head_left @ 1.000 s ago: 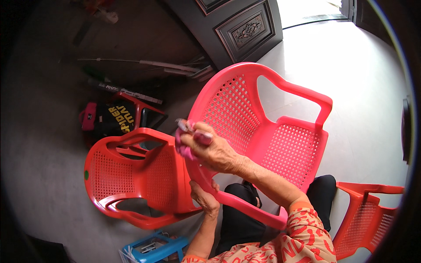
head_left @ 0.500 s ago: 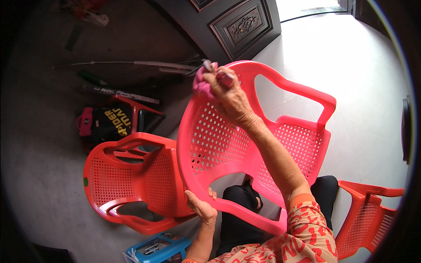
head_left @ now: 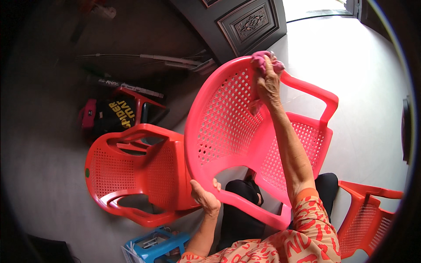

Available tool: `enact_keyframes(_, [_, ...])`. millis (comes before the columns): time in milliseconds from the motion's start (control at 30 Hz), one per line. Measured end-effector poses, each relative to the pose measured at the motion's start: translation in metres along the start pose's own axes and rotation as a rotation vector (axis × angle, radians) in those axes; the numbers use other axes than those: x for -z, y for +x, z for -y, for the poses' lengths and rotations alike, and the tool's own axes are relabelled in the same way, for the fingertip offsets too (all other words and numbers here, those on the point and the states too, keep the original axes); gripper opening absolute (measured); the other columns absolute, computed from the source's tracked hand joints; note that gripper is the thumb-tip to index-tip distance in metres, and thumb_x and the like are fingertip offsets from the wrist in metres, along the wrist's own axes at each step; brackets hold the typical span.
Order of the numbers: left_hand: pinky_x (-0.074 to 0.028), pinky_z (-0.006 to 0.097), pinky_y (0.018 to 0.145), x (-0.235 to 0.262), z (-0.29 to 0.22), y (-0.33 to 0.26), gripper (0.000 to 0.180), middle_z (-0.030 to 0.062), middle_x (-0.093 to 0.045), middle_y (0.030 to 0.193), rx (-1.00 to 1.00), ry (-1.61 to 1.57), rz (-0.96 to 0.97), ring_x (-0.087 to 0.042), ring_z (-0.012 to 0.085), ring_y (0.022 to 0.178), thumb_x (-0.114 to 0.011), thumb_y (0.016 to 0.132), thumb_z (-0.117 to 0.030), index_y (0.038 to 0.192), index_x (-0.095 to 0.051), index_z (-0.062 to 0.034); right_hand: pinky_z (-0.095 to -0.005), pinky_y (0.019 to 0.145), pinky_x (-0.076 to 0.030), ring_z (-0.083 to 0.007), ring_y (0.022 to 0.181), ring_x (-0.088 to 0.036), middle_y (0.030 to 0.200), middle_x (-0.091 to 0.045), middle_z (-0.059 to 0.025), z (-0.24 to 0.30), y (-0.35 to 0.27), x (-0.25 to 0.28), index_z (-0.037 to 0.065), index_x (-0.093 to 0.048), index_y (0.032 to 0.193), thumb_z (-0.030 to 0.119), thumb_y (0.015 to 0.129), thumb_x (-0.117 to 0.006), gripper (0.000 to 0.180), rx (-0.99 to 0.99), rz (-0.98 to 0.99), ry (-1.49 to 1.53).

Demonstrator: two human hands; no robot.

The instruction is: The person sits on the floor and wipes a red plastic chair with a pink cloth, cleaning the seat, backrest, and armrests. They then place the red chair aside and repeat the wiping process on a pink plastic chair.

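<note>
A pink plastic armchair (head_left: pixel 250 158) with a perforated back and seat stands tilted in front of me. My left hand (head_left: pixel 206 197) grips its near armrest, thumb on one side and fingertips showing on the other. At the far end of the backrest, where the other armrest begins, my right hand (head_left: pixel 268 85) presses a bunched pink cloth (head_left: pixel 265 61) against the rim. Part of the cloth is hidden under my fingers.
A red armchair (head_left: pixel 140 175) stands close on the left, and another red chair (head_left: pixel 368 219) at the lower right. A blue plastic stool (head_left: pixel 160 250) is near my left forearm. Behind lie a black-and-pink bag (head_left: pixel 112 116), a long box (head_left: pixel 127 87) and a dark carved door (head_left: pixel 250 26).
My right hand has slid the cloth rightward along the top rim of the backrest to the far armrest. The pink chair has shifted slightly; my left hand keeps its hold.
</note>
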State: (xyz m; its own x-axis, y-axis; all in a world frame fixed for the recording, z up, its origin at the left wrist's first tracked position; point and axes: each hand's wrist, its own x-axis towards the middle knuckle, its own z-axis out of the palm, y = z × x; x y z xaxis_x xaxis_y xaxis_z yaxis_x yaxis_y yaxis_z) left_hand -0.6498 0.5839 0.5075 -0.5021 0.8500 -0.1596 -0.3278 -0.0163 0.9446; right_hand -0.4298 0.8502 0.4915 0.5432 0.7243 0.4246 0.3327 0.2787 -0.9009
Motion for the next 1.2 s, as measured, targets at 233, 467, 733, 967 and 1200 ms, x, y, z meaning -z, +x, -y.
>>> enact_keyframes(233, [-0.04,0.03,0.048,-0.003,-0.003,0.0,0.057,0.0063,-0.049,0.078,-0.085,0.092,0.038,-0.045,0.0175,0.058,-0.036,0.096,-0.058,0.109,-0.048,-0.0044,-0.04,0.113,-0.021,-0.0352,0.14,-0.022,0.151,-0.025,-0.0179,0.079,-0.083,-0.036,0.012,-0.039,0.143,-0.005,0.079,-0.059,0.069,0.33,0.267,0.338])
enact_keyframes(467, [-0.048,0.031,0.06,0.009,0.0,0.006,0.057,0.0049,-0.059,0.088,0.014,0.117,0.099,-0.055,0.0162,0.071,-0.035,0.095,-0.06,0.113,-0.052,-0.0088,-0.0439,0.109,-0.027,-0.0366,0.13,-0.032,0.139,-0.039,-0.0169,0.118,-0.152,-0.001,0.01,-0.045,0.138,-0.009,0.071,-0.059,0.071,0.541,0.533,0.398])
enact_keyframes(733, [-0.037,0.04,0.105,0.008,-0.013,0.007,0.07,0.0074,-0.051,0.132,0.089,-0.364,0.413,-0.047,0.0233,0.123,-0.029,0.093,-0.065,0.136,-0.043,-0.0114,-0.0459,0.108,-0.03,-0.037,0.132,-0.035,0.14,-0.044,-0.0141,0.107,-0.221,0.056,0.012,-0.052,0.132,-0.004,0.067,-0.064,0.068,0.544,0.808,0.42])
enact_keyframes(967, [-0.046,0.046,0.095,0.055,0.003,0.046,0.085,0.0082,-0.055,0.125,0.305,-0.305,0.752,-0.052,0.0242,0.114,-0.029,0.085,-0.078,0.128,-0.051,-0.008,-0.0435,0.098,-0.041,-0.0347,0.115,-0.046,0.135,-0.043,-0.0084,0.097,-0.251,0.115,0.024,-0.059,0.124,0.011,0.076,-0.068,0.05,0.501,1.023,0.226])
enact_keyframes(1200, [-0.047,0.055,0.092,0.034,-0.008,0.023,0.076,0.0077,-0.05,0.132,0.188,-0.142,0.519,-0.047,0.0305,0.122,-0.037,0.087,-0.072,0.134,-0.046,-0.0123,-0.0381,0.076,-0.05,-0.0258,0.09,-0.051,0.115,-0.047,-0.0051,0.09,-0.242,0.187,0.027,-0.062,0.119,0.018,0.078,-0.066,0.042,0.779,1.201,-0.119])
